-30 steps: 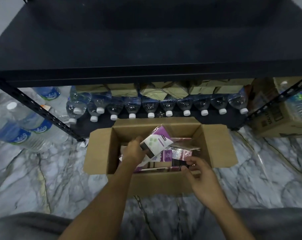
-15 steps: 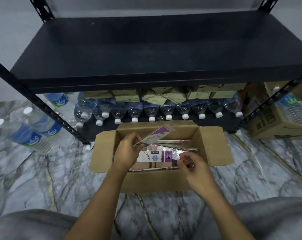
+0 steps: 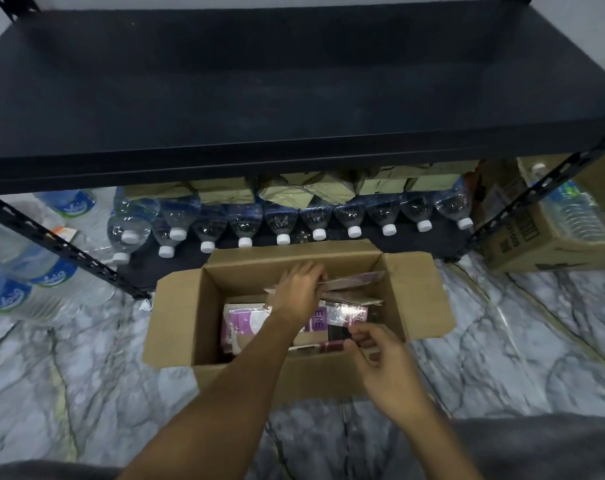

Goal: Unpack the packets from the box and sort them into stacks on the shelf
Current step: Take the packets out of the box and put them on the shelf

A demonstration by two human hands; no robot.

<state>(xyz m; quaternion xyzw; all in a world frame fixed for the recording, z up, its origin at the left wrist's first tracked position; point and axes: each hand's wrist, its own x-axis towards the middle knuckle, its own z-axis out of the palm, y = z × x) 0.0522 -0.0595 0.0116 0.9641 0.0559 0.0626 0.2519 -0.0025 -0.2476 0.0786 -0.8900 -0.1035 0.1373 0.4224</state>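
An open cardboard box [image 3: 176, 317] sits on the marble floor in front of a black metal shelf [image 3: 294, 84]. Inside lie several purple, pink and white packets [image 3: 245, 320]. My left hand [image 3: 299, 289] reaches deep into the box and grips a thin packet [image 3: 356, 282] seen edge-on near the far wall. My right hand [image 3: 380, 355] is at the box's near right corner, fingers pinched on the edge of a dark packet [image 3: 339, 332]. The shelf's top board is bare.
A row of water bottles [image 3: 280, 226] with white caps lies on the lower shelf, brown packets [image 3: 294, 194] above them. More bottles [image 3: 24, 278] lie on the floor at left. A cardboard carton [image 3: 543, 247] stands at right.
My left hand moved its packet from above the box's middle down toward the far wall, leaving a purple-white packet uncovered at the left. My right hand stayed at the near right corner.
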